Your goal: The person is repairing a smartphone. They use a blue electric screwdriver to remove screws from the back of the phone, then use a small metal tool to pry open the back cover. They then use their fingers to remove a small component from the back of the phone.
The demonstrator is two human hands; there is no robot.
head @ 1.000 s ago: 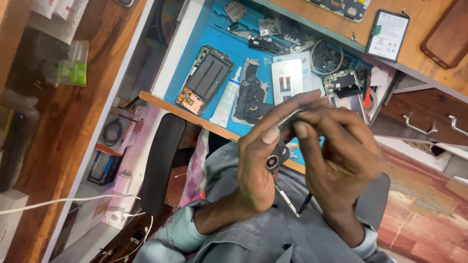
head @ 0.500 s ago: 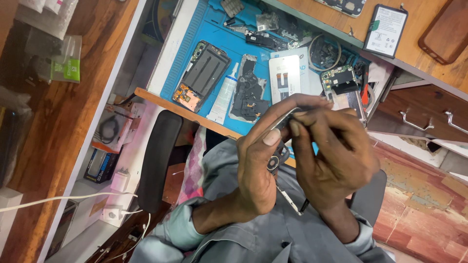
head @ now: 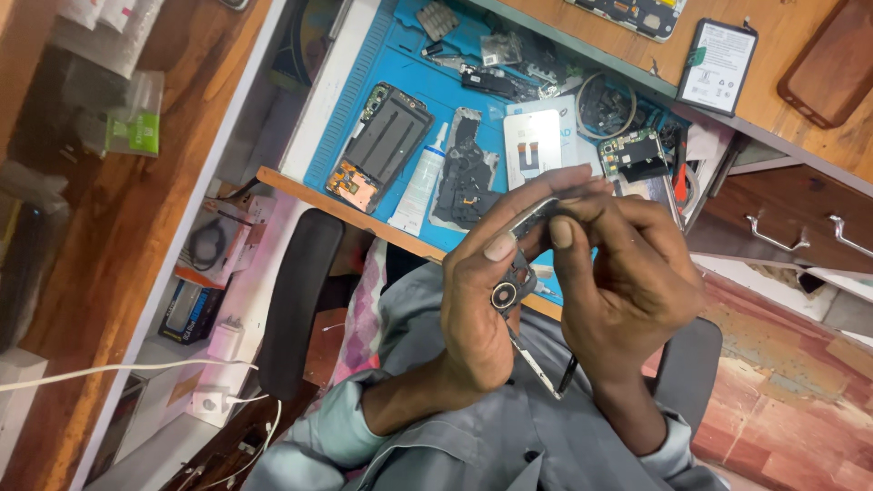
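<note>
My left hand (head: pixel 482 291) and my right hand (head: pixel 627 282) are raised close together above my lap, both gripping a thin phone frame (head: pixel 520 295) held edge-on. A round camera ring shows on it, and its lower end pokes out below my palms. My right thumb and fingers pinch the frame's top edge next to my left thumb. A thin dark tool tip (head: pixel 566 375) juts out under my right hand. Beyond my hands lies a blue work mat (head: pixel 409 73) with an opened phone body (head: pixel 380 145), a white tube (head: pixel 420 189), a dark inner plate (head: pixel 466 182) and a white rectangular part (head: pixel 532 145).
A circuit board (head: pixel 637 156) and coiled cable (head: pixel 605 107) sit at the mat's right side. A flat battery (head: pixel 718 65) and a brown case (head: pixel 832 56) rest on the wooden top. Drawers with metal handles (head: pixel 800 238) are at right, a chair arm (head: pixel 296 300) at left, boxes and cables on the shelf below.
My hands have stayed locked on the frame with only small finger shifts. The view has drifted slightly, moving the bench a little up and left.
</note>
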